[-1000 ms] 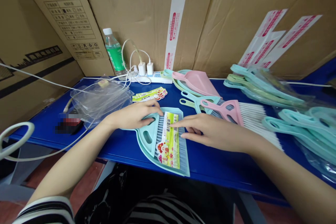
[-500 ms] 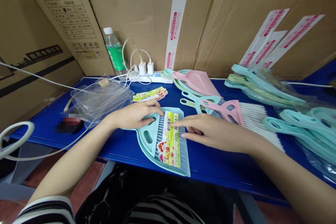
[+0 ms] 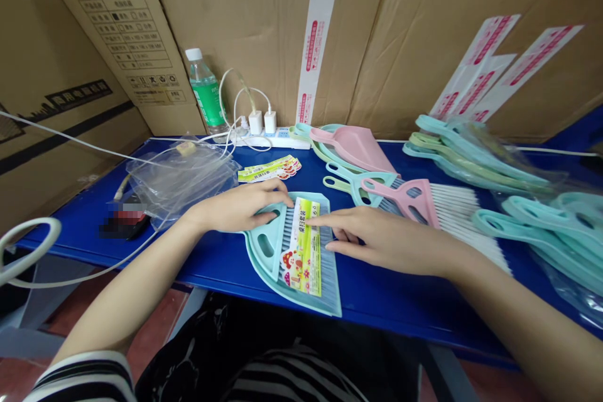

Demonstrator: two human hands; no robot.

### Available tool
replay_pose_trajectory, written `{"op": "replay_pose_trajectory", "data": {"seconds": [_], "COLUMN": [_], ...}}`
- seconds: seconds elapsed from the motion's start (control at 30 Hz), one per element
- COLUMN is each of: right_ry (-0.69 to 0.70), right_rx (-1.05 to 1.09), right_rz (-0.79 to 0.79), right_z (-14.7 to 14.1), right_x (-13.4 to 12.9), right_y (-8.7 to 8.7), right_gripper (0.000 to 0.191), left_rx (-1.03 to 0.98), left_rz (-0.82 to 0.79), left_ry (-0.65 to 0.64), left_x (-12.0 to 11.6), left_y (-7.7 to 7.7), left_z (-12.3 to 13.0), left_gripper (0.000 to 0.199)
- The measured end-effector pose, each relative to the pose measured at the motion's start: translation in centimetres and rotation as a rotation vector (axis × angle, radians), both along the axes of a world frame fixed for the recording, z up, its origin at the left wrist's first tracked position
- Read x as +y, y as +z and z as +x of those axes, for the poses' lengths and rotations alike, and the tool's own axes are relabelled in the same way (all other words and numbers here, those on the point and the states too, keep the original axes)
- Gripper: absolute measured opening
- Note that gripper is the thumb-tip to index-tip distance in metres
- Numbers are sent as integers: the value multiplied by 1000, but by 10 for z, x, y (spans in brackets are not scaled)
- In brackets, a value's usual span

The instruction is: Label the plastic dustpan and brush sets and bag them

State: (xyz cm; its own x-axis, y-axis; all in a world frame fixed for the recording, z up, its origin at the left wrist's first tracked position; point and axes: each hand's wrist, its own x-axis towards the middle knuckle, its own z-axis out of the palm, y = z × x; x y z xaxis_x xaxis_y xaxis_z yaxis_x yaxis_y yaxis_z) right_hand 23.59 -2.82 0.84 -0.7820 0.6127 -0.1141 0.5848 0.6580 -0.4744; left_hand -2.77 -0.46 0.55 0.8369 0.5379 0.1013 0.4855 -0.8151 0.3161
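Observation:
A light-blue dustpan [image 3: 308,306] lies at the table's front edge with a matching hand brush [image 3: 267,245] set in it, its bristles grey-blue. On the bristles lies a yellow and white printed card [image 3: 307,251], slightly tilted. My left hand [image 3: 249,206] is closed over the handle side of the brush and dustpan, thumb and fingers against the brush; the handle is mostly hidden under it. My right hand [image 3: 362,232] reaches in from the right, forefinger stretched onto the card, thumb apart and the other fingers partly curled. It grips nothing.
Behind lie more printed cards [image 3: 271,169], a pink dustpan [image 3: 355,147] on others, and a pink brush [image 3: 414,201] among more brushes. Bagged blue sets [image 3: 541,232] are at right. Left are clear plastic bags [image 3: 183,176], a phone [image 3: 125,218], a bottle [image 3: 207,97] and a power strip [image 3: 282,140].
The printed card has shifted slightly left and up on the bristles, with my right forefinger on it. My left hand and the dustpan have stayed in place.

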Motion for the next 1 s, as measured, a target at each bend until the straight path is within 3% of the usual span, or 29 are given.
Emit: {"op": "replay_pose_trajectory", "data": {"seconds": [1.0], "right_ry": [2], "right_rx": [-16], "right_rz": [28], "right_z": [-1], "right_x": [-3], "right_y": [1], "right_gripper": [47], "left_rx": [10], "left_rz": [-3], "left_ry": [-2], "left_x": [-1], "left_y": [0], "left_z": [0], "left_gripper": [32]}}
